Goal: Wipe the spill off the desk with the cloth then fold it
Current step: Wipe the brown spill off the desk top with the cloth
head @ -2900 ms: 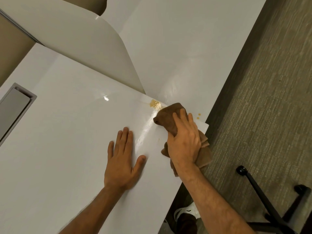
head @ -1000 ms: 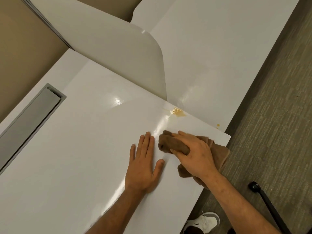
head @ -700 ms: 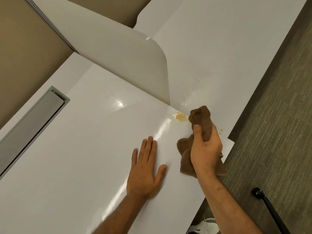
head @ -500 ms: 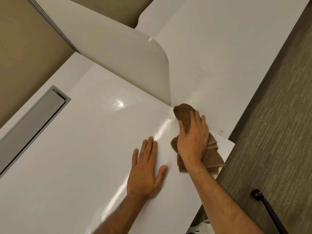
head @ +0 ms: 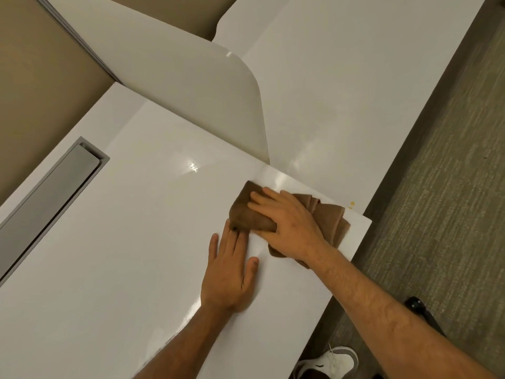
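1. Desk point(head: 114, 269): white, glossy, it filled most of the head view. An upright white divider point(head: 191, 86) stood across its far part, and a grey cable tray point(head: 46, 198) was recessed at the left. Grey carpet point(head: 442, 187) ran along the right edge.
2. Left hand point(head: 229, 274): lay flat, palm down on the desk, fingers point(head: 232, 242) straight and close together, thumb out to the side. It held nothing. The fingertips reached the near edge of the cloth; contact could not be confirmed.
3. Right hand point(head: 289, 222): pressed down on the cloth, fingers point(head: 262, 201) extended and slightly spread over its left part, flat against the fabric and not pinching it.
4. Cloth point(head: 332, 222): brown, bunched in loose layers, lay on the desk near the front right corner, mostly under the right hand.
5. Spill: the main patch was not visible; the surface near the divider's foot looked clean. 2 small yellowish drops point(head: 351, 205) remained just beyond the cloth, near the desk edge.
6. Progress, as a judgement: wiping nearly complete, the 2 drops left. Folding not begun; the cloth was crumpled.
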Tool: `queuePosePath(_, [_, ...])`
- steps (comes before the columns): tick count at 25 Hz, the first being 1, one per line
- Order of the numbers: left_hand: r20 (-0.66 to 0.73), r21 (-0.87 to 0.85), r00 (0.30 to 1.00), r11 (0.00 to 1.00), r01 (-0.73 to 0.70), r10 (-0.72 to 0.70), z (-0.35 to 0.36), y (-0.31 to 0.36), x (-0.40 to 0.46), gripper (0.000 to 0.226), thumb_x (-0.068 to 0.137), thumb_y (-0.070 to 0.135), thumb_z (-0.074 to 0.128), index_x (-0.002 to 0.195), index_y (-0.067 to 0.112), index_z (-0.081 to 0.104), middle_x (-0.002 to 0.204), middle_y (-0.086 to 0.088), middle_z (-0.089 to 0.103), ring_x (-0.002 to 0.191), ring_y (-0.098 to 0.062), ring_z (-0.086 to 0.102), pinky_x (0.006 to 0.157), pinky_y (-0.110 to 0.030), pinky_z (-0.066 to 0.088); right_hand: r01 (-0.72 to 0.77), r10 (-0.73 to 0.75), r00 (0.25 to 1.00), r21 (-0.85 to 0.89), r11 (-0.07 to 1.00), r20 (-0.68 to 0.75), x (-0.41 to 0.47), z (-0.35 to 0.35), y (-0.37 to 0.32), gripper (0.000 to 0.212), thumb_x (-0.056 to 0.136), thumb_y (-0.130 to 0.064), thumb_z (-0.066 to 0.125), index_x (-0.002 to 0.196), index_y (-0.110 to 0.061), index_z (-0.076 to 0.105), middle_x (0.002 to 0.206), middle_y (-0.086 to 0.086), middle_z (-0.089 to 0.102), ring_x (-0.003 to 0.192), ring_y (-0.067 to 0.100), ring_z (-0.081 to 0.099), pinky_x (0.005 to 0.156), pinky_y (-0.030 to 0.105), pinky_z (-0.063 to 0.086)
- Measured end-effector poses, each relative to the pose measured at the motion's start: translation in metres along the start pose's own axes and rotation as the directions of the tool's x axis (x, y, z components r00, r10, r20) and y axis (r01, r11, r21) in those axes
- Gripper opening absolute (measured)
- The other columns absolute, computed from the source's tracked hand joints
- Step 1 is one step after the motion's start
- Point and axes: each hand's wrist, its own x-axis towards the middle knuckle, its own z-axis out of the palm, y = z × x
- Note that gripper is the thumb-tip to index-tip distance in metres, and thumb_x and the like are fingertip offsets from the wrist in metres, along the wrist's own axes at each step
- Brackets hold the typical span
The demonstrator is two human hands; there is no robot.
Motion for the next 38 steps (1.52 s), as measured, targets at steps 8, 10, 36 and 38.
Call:
queuePosePath(8, [-0.023,-0.016,1.0,1.0,-0.008,0.008,0.001,-0.003,0.0,0.072,0.104,0.044,0.023,0.166,0.017,-0.001,0.175,0.004,-0.005,0.161,-0.013,-0.005,0.129,-0.035,-0.01,-0.372,0.266,0.923,-0.462,0.805,-0.28,-0.092,0.003,0.02,0.082,0.078,-0.036,0.071,0.152,-0.023,0.039,0.159,0.007,0.036,0.147,0.041,0.027,0.119,0.06,0.014])
queuePosePath(10, [-0.008,0.009,1.0,1.0,0.0,0.0,0.0,-0.003,0.0,0.074,0.104,0.049,0.021,0.165,0.017,-0.005,0.175,0.002,-0.007,0.161,-0.012,-0.009,0.128,-0.034,-0.012,-0.468,0.356,0.88,-0.453,0.758,-0.314,-0.066,0.003,0.013,0.079,0.084,-0.038,0.071,0.152,-0.016,0.038,0.158,0.014,0.037,0.146,0.043,0.029,0.118,0.058,0.02])
queuePosePath(36, [-0.016,-0.007,0.996,0.996,0.086,-0.087,-0.03,-0.095,-0.114,0.074,0.102,0.056,0.016,0.166,0.018,0.007,0.174,0.004,-0.002,0.16,-0.011,-0.009,0.13,-0.043,-0.002,-0.036,-0.004,0.995,-0.405,0.914,-0.097,-0.169,0.115,-0.097,0.061,0.092,-0.041,0.05,0.15,-0.027,0.04,0.159,0.007,0.037,0.145,0.036,0.031,0.114,0.054,0.031])
queuePosePath(38, [0.004,0.078,0.998,0.995,0.064,-0.064,-0.029,-0.098,-0.114,0.073,0.103,0.057,0.018,0.166,0.023,0.0,0.174,0.008,-0.011,0.159,-0.009,-0.017,0.13,-0.044,-0.006,-0.275,0.198,0.951,-0.357,0.893,-0.237,-0.172,0.108,-0.09,0.063,0.089,-0.031,0.06,0.149,-0.023,0.044,0.158,0.011,0.038,0.144,0.038,0.033,0.112,0.057,0.034])
